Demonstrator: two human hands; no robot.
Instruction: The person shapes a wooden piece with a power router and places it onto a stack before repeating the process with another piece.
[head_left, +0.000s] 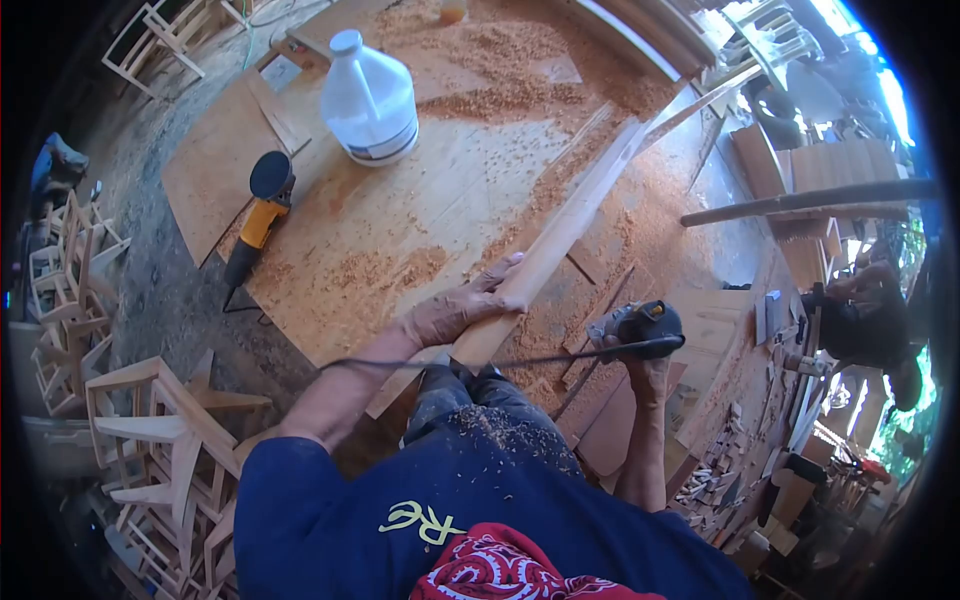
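Inspector: State the condition of the left grip.

Holder: My left hand (462,308) was closed over the long board (560,230), close to its near end. The back of the hand faced up, and the fingers reached across the wood.

Inspector: Position of that board?

Holder: It ran from the near edge of the bench (460,190), just ahead of my trousers (490,425), toward the far right corner, at a slant.

Inspector: And the right grip?

Holder: My right hand (615,335) was clenched on a dark power tool (648,325), to the right of the board and apart from it. The black cord (480,359) crossed above the board's near end to my left forearm. I could not tell where each finger sat.

Inspector: Other items noted?

Holder: A white jug (368,105) stood upright toward the far left corner. A yellow-and-black sander (262,218) lay at the left edge, its round pad toward the far side. Wood shavings (500,80) were heaped along the far edge, with thinner patches nearer me.
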